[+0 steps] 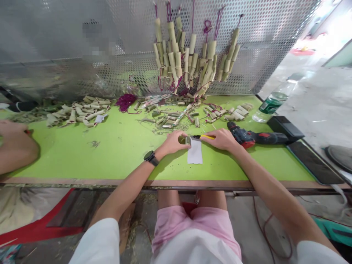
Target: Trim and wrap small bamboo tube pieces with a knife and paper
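Between the thumb and fingers of my left hand [176, 142] is a short bamboo piece [188, 141], at the top left corner of a small white paper [195, 154]. My right hand [222, 139] is closed around a yellow utility knife [206, 137]. Its dark front end reaches left to the bamboo piece; whether the blade touches it is too small to tell. Just beyond both hands lie several cut bamboo pieces [197, 122] and thin sticks on the green tabletop [121, 154].
Bamboo bundles on purple cords [173, 55] hang against the perforated metal panel [123, 33]. A cordless drill [243, 135], a black phone [313, 162] and a water bottle [272, 102] stand or lie at right. At left are a bamboo heap [77, 112] and another person's arm [18, 148].
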Motion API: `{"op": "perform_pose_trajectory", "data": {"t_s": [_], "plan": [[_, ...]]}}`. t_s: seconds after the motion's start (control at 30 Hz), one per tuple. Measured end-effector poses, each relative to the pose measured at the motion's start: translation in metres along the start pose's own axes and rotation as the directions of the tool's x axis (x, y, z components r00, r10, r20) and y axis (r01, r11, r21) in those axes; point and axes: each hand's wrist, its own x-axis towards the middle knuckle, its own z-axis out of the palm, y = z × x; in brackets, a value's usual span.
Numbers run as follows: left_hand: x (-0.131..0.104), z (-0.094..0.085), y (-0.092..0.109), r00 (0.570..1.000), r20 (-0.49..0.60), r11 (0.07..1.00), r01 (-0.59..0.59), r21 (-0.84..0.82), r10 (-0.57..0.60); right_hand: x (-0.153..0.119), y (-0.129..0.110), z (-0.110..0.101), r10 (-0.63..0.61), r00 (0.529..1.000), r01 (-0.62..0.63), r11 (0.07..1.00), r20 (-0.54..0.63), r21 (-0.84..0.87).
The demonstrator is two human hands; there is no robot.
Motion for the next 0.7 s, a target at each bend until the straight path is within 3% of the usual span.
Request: {"op": "perform_pose_trajectory", "data": {"t_s": [0.2,0.4,0.57,0.7], "plan": [[0.0018,0.0019,-0.0048,1.000,-0.006,1.000,-0.014,0.014,0.014,-0.0053,-0.0023,0.0018,-0.096,0.988,0.071,0.979,0.123,0.193],[0.0025,0.0016,-0.0063,1.000,0.001,1.000,-0.021,-0.002,0.021,-0.0011,-0.0042,0.0020,-0.068,0.988,0.046,0.987,0.142,0.155],[0.0015,0.0009,-0.0052,1.000,0.002,1.000,-0.008,-0.022,0.008,0.0011,-0.0008,-0.0008,0.011,1.000,-0.010,0.999,0.026,-0.038],[0.0002,0.0015,-0.0068,1.000,0.012,0.999,-0.023,-0.025,0.023,-0.0024,0.0033,0.0002,-0.007,0.999,0.007,1.000,0.042,0.002]]}}
